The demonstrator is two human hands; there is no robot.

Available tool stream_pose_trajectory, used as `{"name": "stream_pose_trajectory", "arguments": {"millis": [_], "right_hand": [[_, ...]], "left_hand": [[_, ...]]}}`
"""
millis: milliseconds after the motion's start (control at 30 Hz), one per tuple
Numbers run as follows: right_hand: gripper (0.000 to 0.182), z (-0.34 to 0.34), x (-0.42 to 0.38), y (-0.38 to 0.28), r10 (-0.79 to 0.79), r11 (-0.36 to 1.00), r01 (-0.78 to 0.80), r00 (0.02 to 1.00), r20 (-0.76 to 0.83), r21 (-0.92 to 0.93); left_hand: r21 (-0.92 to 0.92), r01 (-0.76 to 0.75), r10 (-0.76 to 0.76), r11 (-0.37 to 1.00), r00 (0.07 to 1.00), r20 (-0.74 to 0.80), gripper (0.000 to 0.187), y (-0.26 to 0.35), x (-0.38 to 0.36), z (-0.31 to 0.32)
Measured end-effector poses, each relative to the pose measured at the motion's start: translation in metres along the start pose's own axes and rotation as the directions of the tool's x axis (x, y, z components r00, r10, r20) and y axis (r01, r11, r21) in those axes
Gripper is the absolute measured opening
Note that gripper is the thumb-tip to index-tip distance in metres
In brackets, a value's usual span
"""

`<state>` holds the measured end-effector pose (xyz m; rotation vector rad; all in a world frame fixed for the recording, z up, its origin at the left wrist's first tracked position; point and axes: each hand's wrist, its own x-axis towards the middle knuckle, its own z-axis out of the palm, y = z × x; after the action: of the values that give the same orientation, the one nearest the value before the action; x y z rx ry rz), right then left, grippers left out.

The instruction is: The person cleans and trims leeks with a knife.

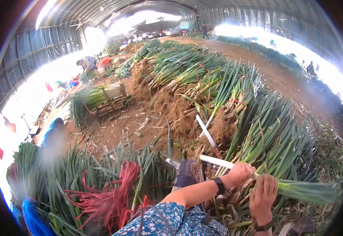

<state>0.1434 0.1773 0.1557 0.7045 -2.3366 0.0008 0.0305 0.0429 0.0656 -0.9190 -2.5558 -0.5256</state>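
Green onion (289, 187), one stalk in hand, lay low in the frame right of centre; long axis ran near horizontal, white end (214, 160) pointing left and slightly up, green leaves trailing right toward the frame edge. At far left, a blue blurred item (34, 220) was cut off by the lens border, not identifiable. Next to it lay one bunch of red twine (112, 196) on a flat pile of onion leaves (61, 185). One wooden rack (108, 100) loaded with onions stood further back left, with one bent-over person (85, 63) behind it; detail was washed out by glare. Centre: a dark shoe or knee (188, 173) was partly hidden behind the forearm, can't tell which. Left hand (240, 173), wearing one dark wristband (219, 185), was closed around the stalk near its white part. Right hand (262, 196), also wearing one band (263, 227) at the wrist, touched the stalk just right of the left hand, fingers curled on it; thumb hidden. One second loose white stalk (206, 131) lay above, tilted. The big heap of onions (258, 129) ran up the middle, too many to count. Far right, one distant figure (311, 69) was too small to make out.
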Motion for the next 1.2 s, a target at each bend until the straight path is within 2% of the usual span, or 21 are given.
{"name": "stream_pose_trajectory", "arguments": {"millis": [100, 167, 233, 400, 500, 567, 633, 667, 700, 767, 833, 867, 933, 967, 1000, 1033, 1067, 1100, 1133, 1167, 1200], "right_hand": [[0.058, 0.023, -0.001, 0.019, 0.091, 0.996, -0.094, 0.964, 0.250, 0.001], [0.056, 0.038, -0.005, 0.033, 0.203, 0.894, -0.382, 0.812, 0.547, 0.235], [0.051, 0.046, -0.005, 0.043, 0.176, 0.655, -0.647, 0.633, 0.754, 0.390], [0.028, 0.052, -0.011, 0.049, 0.223, 0.808, -0.490, 0.769, 0.599, 0.328], [0.017, 0.033, -0.004, 0.057, 0.225, 0.917, -0.342, 0.869, 0.441, 0.206], [0.015, 0.020, -0.006, 0.071, 0.205, 0.966, -0.243, 0.927, 0.313, 0.087], [0.021, -0.001, -0.015, 0.087, 0.224, 0.974, -0.220, 0.929, 0.294, -0.048], [0.024, -0.010, -0.021, 0.094, 0.235, 0.971, -0.209, 0.929, 0.287, -0.118], [0.023, -0.016, -0.027, 0.098, 0.246, 0.968, -0.220, 0.930, 0.272, -0.122], [0.020, -0.024, -0.040, 0.101, 0.267, 0.962, -0.243, 0.932, 0.245, -0.125], [0.023, -0.029, -0.053, 0.105, 0.277, 0.957, -0.243, 0.928, 0.249, -0.157], [0.025, -0.034, -0.057, 0.107, 0.290, 0.950, -0.246, 0.923, 0.253, -0.192], [0.039, -0.050, -0.087, 0.120, 0.349, 0.909, -0.248, 0.892, 0.287, -0.336], [0.047, -0.072, -0.075, 0.114, 0.578, 0.816, -0.445, 0.661, 0.479, -0.370], [0.047, -0.083, -0.089, 0.120, 0.550, 0.828, -0.390, 0.707, 0.445, -0.403], [0.021, -0.100, -0.096, 0.114, 0.254, 0.845, -0.147, 0.956, 0.144, -0.514], [0.018, -0.114, -0.113, 0.123, 0.476, 0.808, -0.314, 0.846, 0.239, -0.498], [0.013, -0.127, -0.139, 0.134, 0.545, 0.738, -0.324, 0.804, 0.238, -0.592], [0.012, -0.145, -0.161, 0.138, 0.598, 0.682, -0.347, 0.771, 0.218, -0.644], [0.011, -0.164, -0.183, 0.142, 0.636, 0.629, -0.360, 0.748, 0.189, -0.689], [0.011, -0.186, -0.199, 0.139, 0.699, 0.546, -0.367, 0.695, 0.168, -0.753]], "left_hand": [[0.166, -0.094, 0.102, 0.982, 0.994, -0.038, 0.007, -0.006, -0.009, -0.012], [0.241, -0.135, 0.152, 0.961, 0.987, -0.053, 0.008, -0.009, -0.014, -0.015], [0.289, -0.155, 0.186, 0.945, 0.979, -0.084, 0.009, -0.009, -0.019, -0.018], [0.252, -0.138, 0.175, 0.958, 0.975, -0.134, 0.008, -0.005, -0.016, -0.023], [0.207, -0.059, 0.060, 0.977, 0.998, 0.004, 0.006, 0.000, -0.005, -0.037], [0.063, 0.010, -0.016, 0.998, 0.994, 0.107, 0.015, -0.020, 0.001, -0.033], [-0.069, 0.062, -0.046, 0.996, 0.976, 0.214, 0.024, -0.046, -0.002, -0.029], [-0.117, 0.061, -0.044, 0.991, 0.989, 0.139, 0.033, -0.054, -0.006, -0.035], [-0.199, 0.056, -0.007, 0.978, 0.971, 0.238, 0.036, -0.059, -0.008, -0.041], [-0.116, -0.019, 0.037, 0.993, 0.988, 0.150, 0.033, -0.045, -0.004, -0.039], [-0.050, -0.017, 0.024, 0.999, 0.989, 0.145, 0.021, -0.034, 0.006, -0.023], [0.061, -0.035, 0.018, 0.998, 0.965, 0.263, 0.013, -0.029, 0.014, -0.016], [0.098, -0.280, 0.278, 0.955, 0.960, 0.028, 0.011, -0.015, 0.021, -0.006], [-0.051, -0.247, 0.252, 0.968, 0.958, 0.136, 0.014, -0.004, 0.035, 0.004], [-0.049, -0.290, 0.294, 0.956, 0.949, 0.117, 0.016, 0.010, 0.045, 0.007], [-0.184, -0.297, 0.309, 0.937, 0.950, 0.036, 0.025, 0.026, 0.051, 0.003], [-0.250, -0.458, 0.406, 0.853, 0.884, -0.232, 0.045, 0.036, 0.054, 0.019], [-0.264, -0.441, 0.430, 0.858, 0.897, -0.100, 0.064, 0.049, 0.057, 0.021], [-0.325, -0.391, 0.381, 0.861, 0.919, -0.098, 0.068, 0.068, 0.060, 0.021], [-0.581, -0.332, 0.380, 0.743, 0.924, -0.042, 0.069, 0.079, 0.065, 0.032], [-0.708, -0.190, 0.253, 0.680, 0.967, -0.016, 0.063, 0.079, 0.053, 0.042]]}}
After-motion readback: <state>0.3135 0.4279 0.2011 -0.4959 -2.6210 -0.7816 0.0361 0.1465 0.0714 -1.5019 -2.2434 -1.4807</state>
